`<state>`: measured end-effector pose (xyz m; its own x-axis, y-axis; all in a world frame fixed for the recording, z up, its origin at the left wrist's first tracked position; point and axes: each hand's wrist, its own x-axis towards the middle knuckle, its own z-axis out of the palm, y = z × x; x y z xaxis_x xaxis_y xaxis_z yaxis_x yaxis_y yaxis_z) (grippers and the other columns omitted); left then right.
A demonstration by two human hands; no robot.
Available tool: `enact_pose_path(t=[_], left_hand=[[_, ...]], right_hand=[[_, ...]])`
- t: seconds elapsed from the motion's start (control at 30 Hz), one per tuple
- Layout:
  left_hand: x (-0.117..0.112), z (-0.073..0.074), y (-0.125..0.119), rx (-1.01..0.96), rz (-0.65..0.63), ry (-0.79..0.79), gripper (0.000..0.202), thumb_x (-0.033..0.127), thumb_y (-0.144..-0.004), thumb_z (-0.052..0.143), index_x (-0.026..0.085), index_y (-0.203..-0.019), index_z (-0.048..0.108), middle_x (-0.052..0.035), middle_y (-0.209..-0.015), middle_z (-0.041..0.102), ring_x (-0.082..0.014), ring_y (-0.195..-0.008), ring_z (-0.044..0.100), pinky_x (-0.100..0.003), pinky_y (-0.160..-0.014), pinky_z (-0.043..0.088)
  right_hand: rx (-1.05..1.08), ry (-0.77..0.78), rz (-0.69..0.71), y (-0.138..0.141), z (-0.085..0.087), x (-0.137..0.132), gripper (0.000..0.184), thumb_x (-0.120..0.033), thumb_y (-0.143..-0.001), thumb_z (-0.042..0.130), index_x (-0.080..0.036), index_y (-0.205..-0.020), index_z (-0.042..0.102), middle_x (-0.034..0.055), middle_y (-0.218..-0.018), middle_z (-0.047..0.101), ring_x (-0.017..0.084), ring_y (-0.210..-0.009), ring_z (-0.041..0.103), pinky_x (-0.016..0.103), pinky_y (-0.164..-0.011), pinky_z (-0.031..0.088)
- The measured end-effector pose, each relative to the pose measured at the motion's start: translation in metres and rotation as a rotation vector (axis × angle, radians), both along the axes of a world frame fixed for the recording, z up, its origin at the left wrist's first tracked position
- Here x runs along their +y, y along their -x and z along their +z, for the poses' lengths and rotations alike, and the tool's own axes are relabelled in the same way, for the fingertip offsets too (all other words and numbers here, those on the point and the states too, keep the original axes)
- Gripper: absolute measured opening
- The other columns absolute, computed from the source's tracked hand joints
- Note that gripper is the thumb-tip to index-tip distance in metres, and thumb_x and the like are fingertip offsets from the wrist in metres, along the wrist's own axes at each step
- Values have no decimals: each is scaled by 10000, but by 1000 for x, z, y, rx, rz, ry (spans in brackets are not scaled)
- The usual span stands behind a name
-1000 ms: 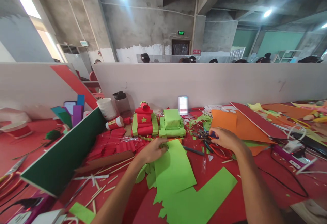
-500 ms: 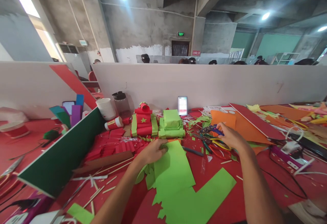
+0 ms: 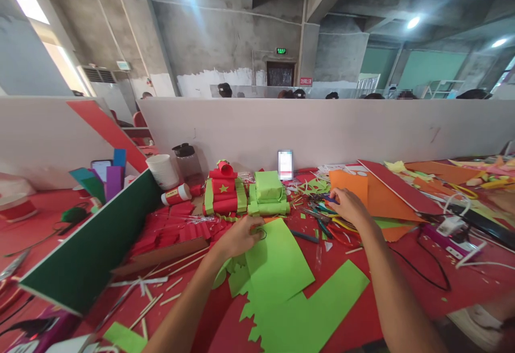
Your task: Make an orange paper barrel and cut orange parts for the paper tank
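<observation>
My left hand (image 3: 240, 236) rests on the far edge of a light green paper sheet (image 3: 277, 270), fingers curled round a small green ring-like piece I cannot name. My right hand (image 3: 349, 207) reaches into a pile of scissors (image 3: 322, 214) with red, yellow and blue handles; its fingers are bent over them, and I cannot see whether they grip one. Behind the hands stand a red and green paper tank with a yellow star (image 3: 223, 192) and an all-green paper tank (image 3: 269, 194).
A dark green board (image 3: 92, 245) leans at the left. Paper cups (image 3: 163, 171), a bottle (image 3: 187, 163), a glue tube (image 3: 176, 195) and a phone (image 3: 285, 164) stand by the white partition (image 3: 322, 127). Orange and red sheets (image 3: 378, 195), cables (image 3: 434, 267) and wooden sticks (image 3: 161, 294) lie about.
My right hand moved up and away from the red-handled scissors to the blue-handled ones farther back. My left hand stayed on the green sheet. The view shifted slightly.
</observation>
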<state>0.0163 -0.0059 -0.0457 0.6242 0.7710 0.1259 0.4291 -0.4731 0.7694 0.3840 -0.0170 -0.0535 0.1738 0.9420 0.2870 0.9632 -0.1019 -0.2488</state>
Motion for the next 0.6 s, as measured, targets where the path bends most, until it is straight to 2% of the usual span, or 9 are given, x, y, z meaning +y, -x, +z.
enact_pose_path(t=[0.03,0.13,0.27,0.37,0.47,0.6], left_hand=[[0,0,0,6,-3,-14,210,307,-800,555,166,-870,693,-67,-889,692,-219,-796,608,-287,-689,471],[2,-3,2,17,12,-48,232,323,-813,544,162,-887,693,-68,-900,699,-227,-825,612,-296,-721,468],[3,-1,2,-30,3,-19,242,346,-827,535,156,-872,678,-60,-890,696,-225,-841,609,-302,-747,464],[1,4,1,-125,-44,68,242,357,-845,530,153,-862,659,-51,-873,684,-203,-818,599,-287,-719,456],[0,7,-1,-239,-60,164,239,390,-827,575,154,-829,617,-35,-803,650,-164,-733,571,-264,-657,438],[5,0,-1,-382,66,227,307,449,-765,649,168,-814,535,23,-658,524,-114,-598,488,-233,-557,374]], right_hand=[[18,37,44,0,2,-6,121,-281,-816,638,-238,-926,611,30,-835,661,181,-732,618,247,-613,374],[113,287,157,-1,5,-22,206,-296,-772,676,-269,-972,634,-16,-719,657,155,-598,603,232,-537,342],[119,456,106,-3,2,-32,509,-166,-629,737,-312,-1105,633,-31,-701,655,165,-565,612,225,-493,331],[85,486,62,-3,-1,-30,682,-110,-570,733,-338,-1199,600,-35,-683,641,175,-541,608,223,-478,326],[60,442,90,-4,-3,-28,629,-89,-574,700,-343,-1146,628,-27,-720,645,176,-577,613,218,-494,321],[124,379,159,-9,2,-30,518,-115,-653,645,-305,-1133,609,-10,-770,669,173,-611,609,219,-521,337]])
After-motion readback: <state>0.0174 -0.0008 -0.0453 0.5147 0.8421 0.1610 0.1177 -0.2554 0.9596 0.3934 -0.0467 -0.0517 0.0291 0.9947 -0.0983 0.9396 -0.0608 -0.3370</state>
